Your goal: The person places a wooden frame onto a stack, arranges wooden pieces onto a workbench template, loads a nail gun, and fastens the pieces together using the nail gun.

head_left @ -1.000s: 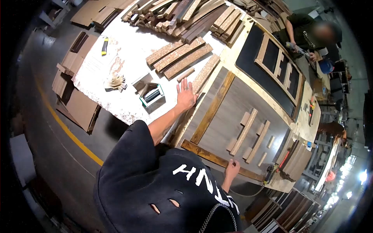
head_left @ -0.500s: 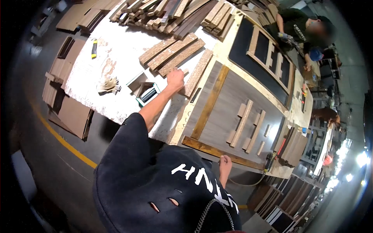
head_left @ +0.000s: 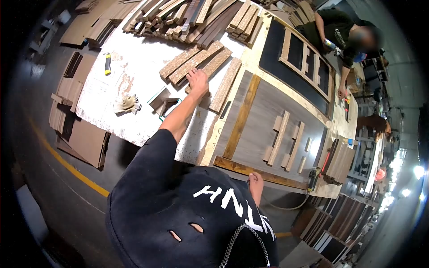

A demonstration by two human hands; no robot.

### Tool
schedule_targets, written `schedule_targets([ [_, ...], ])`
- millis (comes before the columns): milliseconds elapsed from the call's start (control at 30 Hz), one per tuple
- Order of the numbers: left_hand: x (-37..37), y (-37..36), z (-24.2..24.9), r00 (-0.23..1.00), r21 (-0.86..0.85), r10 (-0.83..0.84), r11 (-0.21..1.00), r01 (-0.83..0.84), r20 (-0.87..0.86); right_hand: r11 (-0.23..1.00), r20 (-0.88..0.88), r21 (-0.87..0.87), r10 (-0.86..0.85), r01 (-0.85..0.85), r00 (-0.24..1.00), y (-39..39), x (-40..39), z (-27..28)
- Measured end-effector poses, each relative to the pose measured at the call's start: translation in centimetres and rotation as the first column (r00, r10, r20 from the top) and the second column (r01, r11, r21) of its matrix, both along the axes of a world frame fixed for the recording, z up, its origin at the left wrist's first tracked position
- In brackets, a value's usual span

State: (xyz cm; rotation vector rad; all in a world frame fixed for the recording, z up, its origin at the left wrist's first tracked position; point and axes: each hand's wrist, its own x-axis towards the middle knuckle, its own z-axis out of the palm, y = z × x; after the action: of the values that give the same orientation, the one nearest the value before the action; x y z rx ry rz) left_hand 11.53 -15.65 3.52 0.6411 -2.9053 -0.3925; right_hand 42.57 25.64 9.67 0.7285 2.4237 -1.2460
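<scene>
My left hand [head_left: 198, 82] reaches over the white-topped table, its fingers curled round the near end of a speckled wooden strip [head_left: 218, 61]. Two more wooden strips [head_left: 195, 64] lie beside it on the left, and a longer single strip [head_left: 226, 85] lies to the right. Below that hand is an open box [head_left: 161, 101] with green edges, partly covered by my forearm. My right hand [head_left: 255, 184] is closed at the near edge of the grey panel [head_left: 263, 105], by its brown wooden border strip [head_left: 237, 165]; what its fingers hold, if anything, is hidden.
Short wooden pieces [head_left: 279, 136] stand on the panel. Beyond it lies a dark panel with a wooden frame [head_left: 308, 67], where a co-worker [head_left: 333, 33] holds a tool. A yellow-black cutter [head_left: 107, 64], gloves [head_left: 127, 104], stacked strips [head_left: 178, 20] and a nail gun [head_left: 312, 179] with hose surround the work.
My left hand has moved slightly up and left, from beside the strips onto the end of one. My right hand stays at the panel edge. The co-worker's arm has shifted.
</scene>
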Motion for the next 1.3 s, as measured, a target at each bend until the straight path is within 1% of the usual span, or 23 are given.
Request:
schedule_targets([
  [100, -0.8, 0.5, 1.5, 0.994, 0.106, 0.004, 0.994, -0.015, 0.109, 0.998, -0.049, -0.067, -0.003, 0.0, 0.999, -0.4, 0.4, -0.6],
  [133, -0.3, 1.5, 4.0, 0.999, 0.171, -0.01, 0.985, 0.0, 0.053, 0.995, -0.106, -0.099, -0.013, 0.002, 0.994, -0.2, 0.4, -0.8],
  [167, -1.0, 1.6, 2.1, 0.986, 0.303, -0.165, 0.939, 0.165, -0.028, 0.995, -0.091, -0.098, 0.0, -0.009, 0.996, -0.4, 0.4, -0.6],
  [200, -1.0, 3.1, 0.1, 0.97, 0.362, -0.159, 0.907, 0.217, -0.183, 0.993, -0.091, -0.121, -0.014, 0.003, 0.996, -0.5, 0.6, -0.3],
  [233, -0.3, 4.8, 2.0, 0.978, 0.39, -0.142, 0.901, 0.192, -0.154, 0.989, -0.091, -0.144, -0.031, 0.018, 0.995, -0.6, 0.9, -0.1],
  [300, 1.1, 8.3, 3.5, 0.993, 0.374, -0.049, 0.924, 0.085, -0.105, 0.994, -0.069, -0.105, 0.031, -0.038, 0.997, 0.6, 1.0, -1.1],
  [367, 2.3, 11.0, 1.1, 0.96, 0.067, -0.058, 0.995, 0.079, -0.273, 0.993, -0.041, -0.106, 0.048, -0.052, 0.998, 0.8, 1.0, -1.6],
  [433, 1.5, 12.1, -0.2, 0.961, 0.009, -0.124, 0.991, 0.13, -0.246, 0.998, -0.023, -0.054, 0.016, -0.017, 1.0, 0.0, -0.2, -0.6],
  [567, 0.8, 9.9, -0.5, 0.985, 0.304, -0.144, 0.938, 0.168, -0.099, 0.983, -0.225, 0.127, 0.161, -0.135, 0.961, -0.1, -1.7, -0.6],
  [633, 0.8, 7.6, -0.1, 0.976, 0.568, -0.216, 0.801, 0.19, -0.022, 0.985, -0.296, 0.116, 0.159, -0.13, 0.942, -0.9, -3.6, -0.9],
  [667, 1.6, 8.2, 1.9, 0.967, 0.551, -0.255, 0.805, 0.22, -0.013, 0.996, -0.309, -0.022, 0.079, -0.09, 0.948, -1.9, -4.5, -0.6],
  [700, 3.2, 8.8, 5.3, 0.98, 0.599, -0.145, 0.775, 0.199, -0.138, 0.986, -0.32, -0.159, 0.005, -0.059, 0.948, -3.0, -6.0, 0.0],
  [767, 7.2, 10.3, 9.8, 0.97, 0.638, -0.038, 0.746, 0.188, -0.241, 0.969, -0.323, -0.201, 0.075, -0.145, 0.943, -5.1, -8.3, 0.8],
  [800, 8.6, 11.1, 11.4, 0.973, 0.771, -0.029, 0.604, 0.201, -0.231, 0.966, -0.33, -0.218, 0.059, -0.137, 0.942, -6.4, -9.6, 1.5],
  [867, 9.9, 13.0, 10.2, 0.974, 0.915, -0.085, 0.334, 0.226, -0.209, 0.687, -0.245, -0.709, -0.03, -0.158, 0.969, -8.3, -11.9, 2.7],
  [900, 10.6, 14.1, 8.0, 0.969, 0.947, -0.144, 0.225, 0.23, -0.201, 0.684, -0.249, -0.712, -0.033, -0.16, 0.968, -8.4, -12.8, 2.7],
  [967, 14.0, 17.4, 12.3, 0.967, 0.921, -0.255, 0.378, 0.097, 0.003, 0.536, -0.269, -0.824, -0.084, -0.184, 0.959, -8.6, -14.3, 2.9],
  [1033, 14.3, 17.7, 7.2, 0.851, 0.814, -0.496, 0.414, 0.406, -0.172, 0.693, -0.371, -0.688, -0.079, -0.217, 0.925, -8.8, -15.2, 6.8],
  [1067, 12.4, 16.8, 5.0, 0.907, 0.554, -0.4, 0.728, 0.403, -0.135, 0.847, -0.431, -0.465, 0.037, -0.257, 0.901, -7.1, -15.3, 3.4],
  [1100, 10.5, 15.5, 2.7, 0.947, 0.214, -0.294, 0.924, 0.317, -0.131, 0.939, -0.451, -0.21, 0.154, -0.272, 0.879, -5.3, -14.7, -0.4],
  [1167, 8.2, 13.0, 0.8, 0.957, -0.015, -0.209, 0.978, 0.21, -0.204, 0.952, -0.366, -0.094, 0.239, -0.291, 0.899, -4.9, -13.9, -1.1],
  [1233, 7.0, 11.1, 1.9, 0.965, 0.242, -0.248, 0.945, 0.221, 0.085, 0.93, -0.254, 0.081, 0.366, -0.358, 0.895, -4.8, -13.7, -2.1],
  [1300, 6.5, 10.4, 0.3, 0.96, 0.131, -0.28, 0.953, 0.273, 0.032, 0.882, -0.291, 0.361, 0.415, -0.303, 0.862, -4.9, -13.4, -4.6],
])
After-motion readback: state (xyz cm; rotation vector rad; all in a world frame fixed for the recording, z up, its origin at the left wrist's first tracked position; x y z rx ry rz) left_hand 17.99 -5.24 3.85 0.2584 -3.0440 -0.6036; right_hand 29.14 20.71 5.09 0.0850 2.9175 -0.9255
